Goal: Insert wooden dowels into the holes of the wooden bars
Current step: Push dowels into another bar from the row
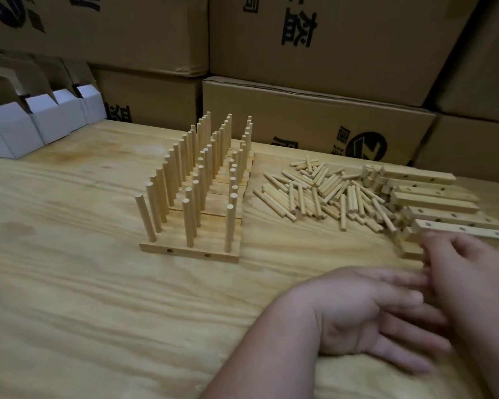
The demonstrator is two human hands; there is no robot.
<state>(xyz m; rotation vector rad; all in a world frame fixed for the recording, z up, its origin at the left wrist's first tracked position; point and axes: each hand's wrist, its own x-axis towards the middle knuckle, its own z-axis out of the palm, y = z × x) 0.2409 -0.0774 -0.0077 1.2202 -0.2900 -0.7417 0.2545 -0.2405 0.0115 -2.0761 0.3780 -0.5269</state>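
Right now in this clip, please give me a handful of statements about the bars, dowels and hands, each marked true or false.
1. The finished bars carry upright dowels in three rows. True.
2. The pile of loose dowels lies left of the finished bars. False: it lies to their right.
3. The left hand holds a dowel in its grip. False: its fingers are spread and nothing shows in them.
4. The empty bars lie at the right, beyond the loose dowels. True.
5. The right hand is beside the nearest empty bar. True, though blur hides whether they touch.
6. The white boxes stand at the far right. False: far left.
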